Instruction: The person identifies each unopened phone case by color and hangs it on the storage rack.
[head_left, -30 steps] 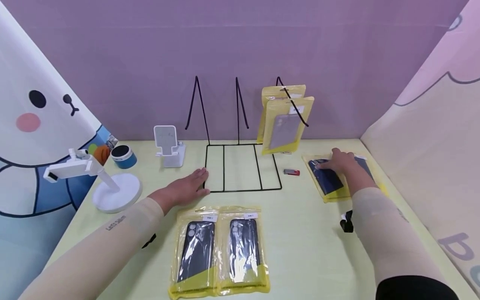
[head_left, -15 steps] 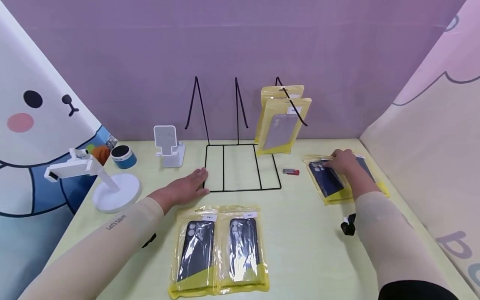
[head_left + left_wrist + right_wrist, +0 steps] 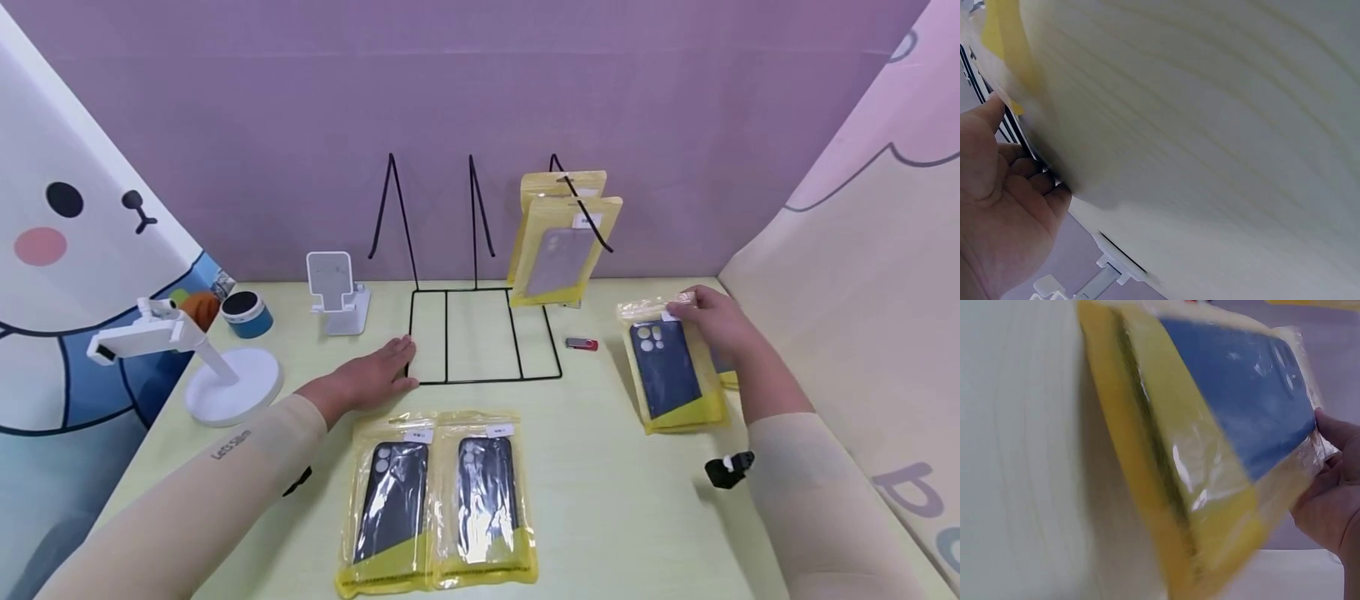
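My right hand (image 3: 720,321) pinches the top right corner of a yellow-edged clear pouch with a dark blue phone case (image 3: 666,367) in it. In the right wrist view the packaged phone case (image 3: 1241,387) is tilted, its lower edge nearest the camera. Part of another packaged case (image 3: 726,371) shows beneath my right wrist. My left hand (image 3: 367,377) lies on the table, fingertips against the left side of a black wire rack (image 3: 486,381); the left wrist view shows the hand (image 3: 1016,200) at the wire. Two packaged cases (image 3: 554,258) stand upright at the rack's right end.
Two more packaged cases (image 3: 438,500) lie side by side at the front. A red USB stick (image 3: 582,343) is right of the rack. At left stand a white phone stand (image 3: 341,292), a blue jar (image 3: 247,314) and a white holder with a round base (image 3: 234,385).
My right hand has lifted the top packaged phone case off the one under it and shifted it slightly toward me, tilting it up. The left hand has stayed at the rack.
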`<act>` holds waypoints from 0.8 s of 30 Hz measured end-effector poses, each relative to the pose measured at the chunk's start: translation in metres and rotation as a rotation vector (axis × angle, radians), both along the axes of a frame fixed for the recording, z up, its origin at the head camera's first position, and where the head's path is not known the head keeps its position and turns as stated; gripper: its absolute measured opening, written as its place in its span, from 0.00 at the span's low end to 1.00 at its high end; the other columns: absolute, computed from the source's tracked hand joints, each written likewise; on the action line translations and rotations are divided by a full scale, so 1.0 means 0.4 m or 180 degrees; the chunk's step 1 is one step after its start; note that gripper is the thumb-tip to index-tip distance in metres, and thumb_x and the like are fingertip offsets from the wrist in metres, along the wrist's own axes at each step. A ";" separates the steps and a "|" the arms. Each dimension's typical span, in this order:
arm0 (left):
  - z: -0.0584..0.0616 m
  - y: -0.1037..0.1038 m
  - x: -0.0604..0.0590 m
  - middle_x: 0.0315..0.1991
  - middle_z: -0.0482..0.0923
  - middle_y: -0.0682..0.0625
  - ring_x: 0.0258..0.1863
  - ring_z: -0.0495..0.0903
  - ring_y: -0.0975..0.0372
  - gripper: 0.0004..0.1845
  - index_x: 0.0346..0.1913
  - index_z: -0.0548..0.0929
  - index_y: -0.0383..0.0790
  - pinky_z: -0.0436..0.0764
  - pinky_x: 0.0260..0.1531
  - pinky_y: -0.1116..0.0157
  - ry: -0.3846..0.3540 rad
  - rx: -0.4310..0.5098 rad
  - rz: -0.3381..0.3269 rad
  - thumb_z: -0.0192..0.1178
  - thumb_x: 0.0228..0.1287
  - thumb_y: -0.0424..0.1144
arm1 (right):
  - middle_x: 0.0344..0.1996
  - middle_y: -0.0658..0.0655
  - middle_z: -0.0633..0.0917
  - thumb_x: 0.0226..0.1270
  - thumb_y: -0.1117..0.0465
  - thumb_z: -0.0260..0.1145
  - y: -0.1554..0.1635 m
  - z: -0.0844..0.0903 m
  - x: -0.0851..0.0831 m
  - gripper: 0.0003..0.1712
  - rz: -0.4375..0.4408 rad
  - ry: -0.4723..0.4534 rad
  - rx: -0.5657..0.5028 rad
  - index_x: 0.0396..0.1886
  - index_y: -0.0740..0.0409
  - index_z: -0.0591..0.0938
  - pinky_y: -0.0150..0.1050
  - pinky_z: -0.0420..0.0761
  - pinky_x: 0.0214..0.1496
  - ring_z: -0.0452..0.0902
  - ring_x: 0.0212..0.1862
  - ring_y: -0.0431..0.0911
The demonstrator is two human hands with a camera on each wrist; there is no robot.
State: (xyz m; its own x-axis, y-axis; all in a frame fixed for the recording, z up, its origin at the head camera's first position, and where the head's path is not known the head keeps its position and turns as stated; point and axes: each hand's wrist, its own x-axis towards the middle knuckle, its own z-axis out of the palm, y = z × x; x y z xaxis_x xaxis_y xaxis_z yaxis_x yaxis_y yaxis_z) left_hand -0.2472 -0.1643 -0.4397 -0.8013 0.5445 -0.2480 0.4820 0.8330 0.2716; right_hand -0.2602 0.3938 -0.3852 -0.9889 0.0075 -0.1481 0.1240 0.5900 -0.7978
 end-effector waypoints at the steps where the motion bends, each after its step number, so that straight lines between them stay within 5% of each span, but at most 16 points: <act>1: -0.002 -0.001 -0.001 0.79 0.39 0.40 0.78 0.41 0.46 0.40 0.78 0.46 0.35 0.53 0.75 0.47 0.0001 0.0010 0.0001 0.43 0.77 0.56 | 0.40 0.54 0.82 0.74 0.42 0.56 -0.004 0.011 0.010 0.26 -0.0001 0.0034 -0.0105 0.53 0.59 0.69 0.44 0.86 0.37 0.83 0.35 0.44; 10: 0.007 -0.002 0.004 0.80 0.38 0.40 0.78 0.41 0.46 0.40 0.78 0.45 0.35 0.52 0.75 0.47 -0.0038 -0.0018 0.0018 0.43 0.77 0.57 | 0.32 0.47 0.84 0.73 0.46 0.60 -0.098 0.097 0.098 0.22 0.0255 0.0355 -0.0536 0.49 0.61 0.75 0.41 0.85 0.36 0.83 0.33 0.42; 18: 0.014 0.001 0.011 0.79 0.38 0.39 0.78 0.41 0.45 0.40 0.78 0.46 0.34 0.52 0.74 0.47 -0.0034 0.0022 0.0022 0.44 0.77 0.55 | 0.31 0.46 0.86 0.72 0.60 0.62 -0.213 0.125 0.139 0.08 0.0695 0.0795 -0.1099 0.42 0.61 0.82 0.32 0.79 0.41 0.81 0.36 0.38; 24: 0.016 0.002 0.013 0.79 0.38 0.39 0.78 0.41 0.45 0.39 0.78 0.46 0.34 0.53 0.74 0.46 -0.0021 0.0024 0.0017 0.44 0.77 0.55 | 0.32 0.47 0.87 0.73 0.66 0.59 -0.288 0.135 0.153 0.07 0.0956 0.0957 -0.1771 0.41 0.58 0.83 0.31 0.80 0.41 0.81 0.37 0.37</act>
